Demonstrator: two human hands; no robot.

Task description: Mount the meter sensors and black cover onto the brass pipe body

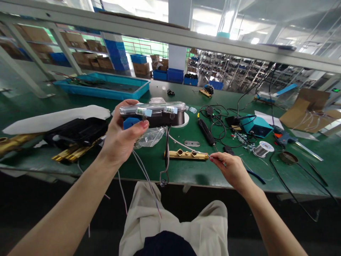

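Note:
My left hand (124,133) is closed around a black housing with a clear cover (166,119), raised above the bench. Two light-blue tabs show on its side, and a blue part (131,123) lies by my thumb. Several thin wires (144,167) and a dark cable (167,153) hang from the housing. My right hand (226,164) pinches the end of a grey cable (183,144) that runs down from the housing. Just left of those fingertips, a brass-coloured bar with round ports (174,155) rests on the bench. A clear plastic bag (151,137) lies behind the housing.
On the green bench (191,177) are a black electric screwdriver (205,131), a solder wire spool (263,149), a teal box (256,125), a small metal plate (191,143) and a round tin (288,157). A blue tray (144,89) stands back left; black and brass parts (77,135) lie left.

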